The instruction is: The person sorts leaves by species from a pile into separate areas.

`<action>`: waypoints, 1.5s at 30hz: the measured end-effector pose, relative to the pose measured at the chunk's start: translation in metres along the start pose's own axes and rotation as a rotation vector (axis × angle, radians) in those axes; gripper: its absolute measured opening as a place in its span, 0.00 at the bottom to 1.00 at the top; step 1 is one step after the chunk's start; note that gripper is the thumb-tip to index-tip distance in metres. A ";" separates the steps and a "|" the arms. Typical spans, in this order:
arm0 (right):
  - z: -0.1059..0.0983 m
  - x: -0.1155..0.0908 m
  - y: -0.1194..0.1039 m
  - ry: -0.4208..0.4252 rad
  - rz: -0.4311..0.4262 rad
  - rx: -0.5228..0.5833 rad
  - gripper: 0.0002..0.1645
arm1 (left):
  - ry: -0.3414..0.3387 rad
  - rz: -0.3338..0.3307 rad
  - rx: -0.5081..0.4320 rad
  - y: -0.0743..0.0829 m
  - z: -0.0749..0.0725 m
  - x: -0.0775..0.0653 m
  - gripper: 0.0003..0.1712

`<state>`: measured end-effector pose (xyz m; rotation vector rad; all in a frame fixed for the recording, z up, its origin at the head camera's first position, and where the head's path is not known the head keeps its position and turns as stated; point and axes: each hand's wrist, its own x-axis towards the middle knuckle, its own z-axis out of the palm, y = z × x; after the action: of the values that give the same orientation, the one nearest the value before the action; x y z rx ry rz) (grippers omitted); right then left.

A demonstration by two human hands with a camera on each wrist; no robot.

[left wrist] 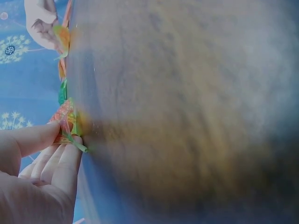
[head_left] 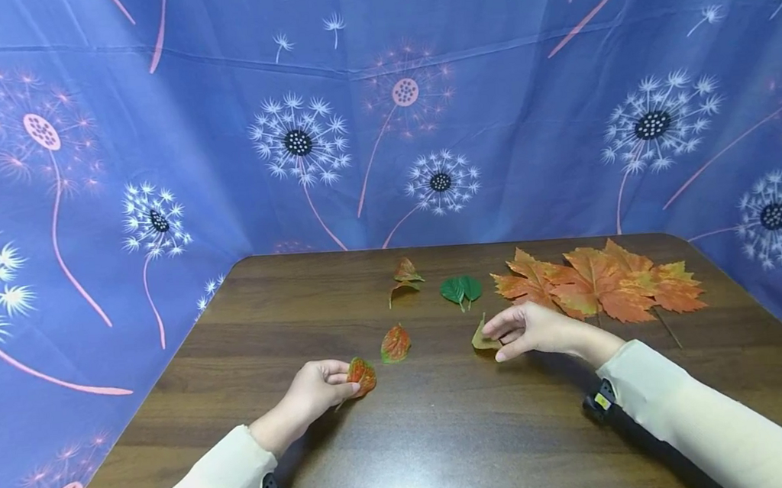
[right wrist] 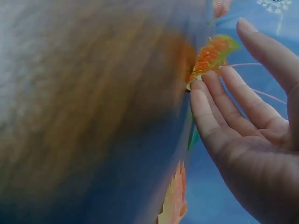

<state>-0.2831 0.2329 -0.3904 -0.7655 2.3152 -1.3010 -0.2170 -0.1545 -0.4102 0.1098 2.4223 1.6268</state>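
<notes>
My left hand point(head_left: 315, 399) pinches a small red artificial leaf point(head_left: 363, 378) with green edges between thumb and fingers, low over the table. In the left wrist view its green stem point(left wrist: 80, 143) pokes out past the fingertips. A pale yellow-green leaf point(head_left: 483, 338) stands tilted at the fingertips of my right hand point(head_left: 536, 334). The right wrist view shows this leaf's orange face point(right wrist: 212, 55), the fingers extended to its lower edge and the thumb held well apart. Between the hands, another red-and-green leaf point(head_left: 395, 344) lies on the table.
The brown wooden table point(head_left: 406, 434) holds a pair of green leaves point(head_left: 461, 290) and curled reddish-brown leaves point(head_left: 405, 270) toward its back. Large orange maple leaves point(head_left: 597, 281) overlap at the right, behind the right hand. A blue dandelion-print cloth point(head_left: 512, 112) hangs beyond the table.
</notes>
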 end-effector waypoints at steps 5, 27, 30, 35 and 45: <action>0.005 0.001 0.005 0.018 -0.042 -0.071 0.28 | 0.014 -0.014 0.012 0.000 0.000 0.000 0.15; 0.004 0.005 0.004 0.145 0.080 -0.011 0.12 | -0.018 -0.008 -0.033 -0.002 -0.002 0.002 0.15; 0.003 0.005 0.000 0.157 0.091 -0.009 0.12 | -0.030 -0.006 -0.041 -0.001 -0.003 0.002 0.15; 0.000 0.005 -0.003 0.180 0.107 0.018 0.14 | -0.052 -0.023 -0.074 0.001 -0.003 0.001 0.16; 0.002 0.010 -0.007 0.281 0.093 0.056 0.16 | -0.070 -0.034 -0.103 0.002 -0.005 0.002 0.15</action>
<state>-0.2876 0.2226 -0.3864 -0.4763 2.4827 -1.5061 -0.2204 -0.1574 -0.4073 0.1059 2.2717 1.6994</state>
